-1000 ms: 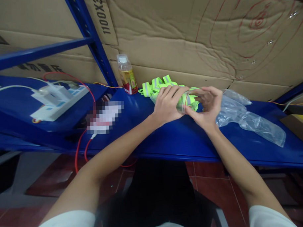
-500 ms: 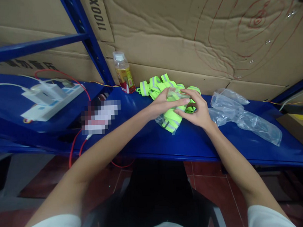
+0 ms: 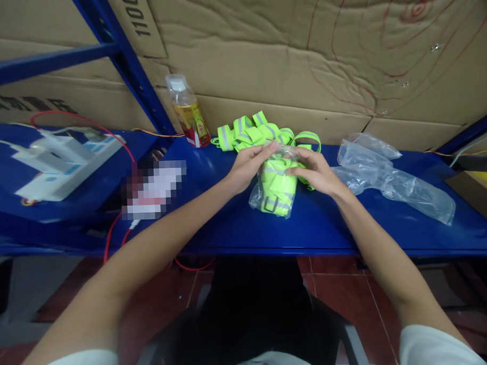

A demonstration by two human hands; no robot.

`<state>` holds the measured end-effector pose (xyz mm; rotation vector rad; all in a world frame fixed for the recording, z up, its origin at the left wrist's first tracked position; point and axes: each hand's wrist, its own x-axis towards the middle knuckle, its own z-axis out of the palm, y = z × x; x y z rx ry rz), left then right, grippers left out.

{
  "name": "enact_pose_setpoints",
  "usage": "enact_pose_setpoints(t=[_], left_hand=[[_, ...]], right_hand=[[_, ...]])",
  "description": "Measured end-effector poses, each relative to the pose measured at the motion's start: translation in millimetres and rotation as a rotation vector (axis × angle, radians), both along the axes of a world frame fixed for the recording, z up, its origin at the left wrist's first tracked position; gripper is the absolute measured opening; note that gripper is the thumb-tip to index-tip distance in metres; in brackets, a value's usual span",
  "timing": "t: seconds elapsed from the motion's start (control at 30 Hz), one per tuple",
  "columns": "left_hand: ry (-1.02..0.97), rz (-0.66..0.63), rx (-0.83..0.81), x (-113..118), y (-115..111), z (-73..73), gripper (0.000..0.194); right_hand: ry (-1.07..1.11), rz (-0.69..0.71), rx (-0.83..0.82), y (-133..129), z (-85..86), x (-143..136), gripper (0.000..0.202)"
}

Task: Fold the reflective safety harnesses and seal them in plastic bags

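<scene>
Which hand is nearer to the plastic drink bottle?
Left. The left hand is in front and to the right of the plastic drink bottle; the right hand is farther right, at the right side of the clear bag.

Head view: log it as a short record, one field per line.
Left hand: left hand grips the transparent bag near its top
Right hand: right hand at the bag's upper right, thumb in front
Bag contents: yellow-green strap with grey bands
Behind bag: loose straps, same colours
Left of straps: bottle with yellow-and-red label
Right of hands: crumpled transparent plastic
Far left: white power strip
Surface: blue shelf
</scene>
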<state>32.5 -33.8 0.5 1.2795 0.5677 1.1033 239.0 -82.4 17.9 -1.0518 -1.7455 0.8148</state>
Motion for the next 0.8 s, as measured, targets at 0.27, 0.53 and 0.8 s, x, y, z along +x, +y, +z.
enact_pose_setpoints(t=[0.27, 0.53, 0.8], left_hand=[[-0.017, 0.221, -0.071, 7.2, -6.9, -14.7, 0.033], [-0.057, 0.242, -0.044, 6.7, -10.5, -15.9, 0.032], [-0.016, 0.255, -0.024, 5.4, -12.7, -14.4, 0.035]], right_hand=[[0.035, -0.06, -0.053, -7.9, 10.0, -8.2, 0.049], [0.215, -0.118, -0.289, -7.3, 5.1, -7.9, 0.041], [0.204, -0.184, -0.312, -6.4, 3.7, -4.0, 0.039]])
